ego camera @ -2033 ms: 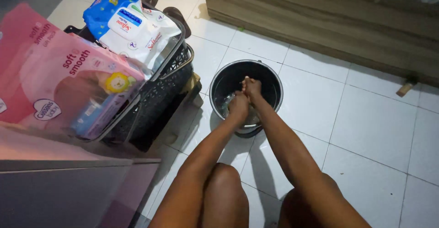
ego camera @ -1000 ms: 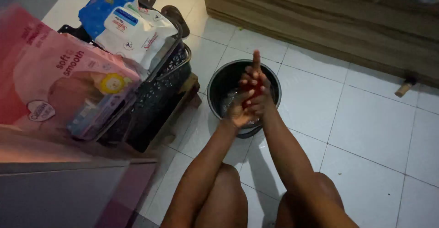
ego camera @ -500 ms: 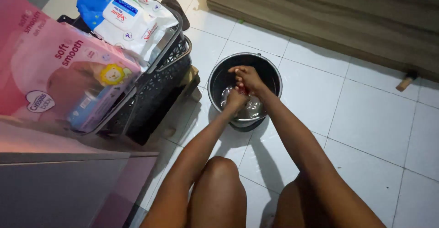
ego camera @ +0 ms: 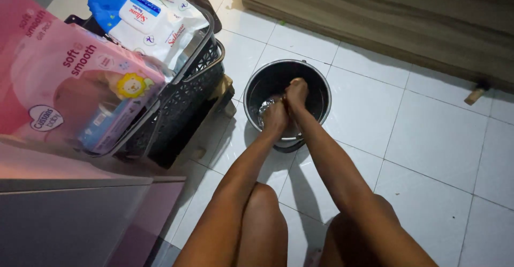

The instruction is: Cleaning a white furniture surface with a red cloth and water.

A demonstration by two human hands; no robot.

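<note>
I see both hands down in bucket, on white tile at 12 o'clock from the knees. Left hand and right hand pressed together over water; fingers hidden, can't tell grip or what's held. Black basket w/ wipes pack at 9 o'clock of bucket, just beside.

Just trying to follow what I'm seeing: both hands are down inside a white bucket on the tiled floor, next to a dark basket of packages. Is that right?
Not quite: the bucket is black, not white, as the head view shows. The rest holds: the left hand and right hand are down inside it, on the tiled floor, beside the dark basket of packages.
</note>
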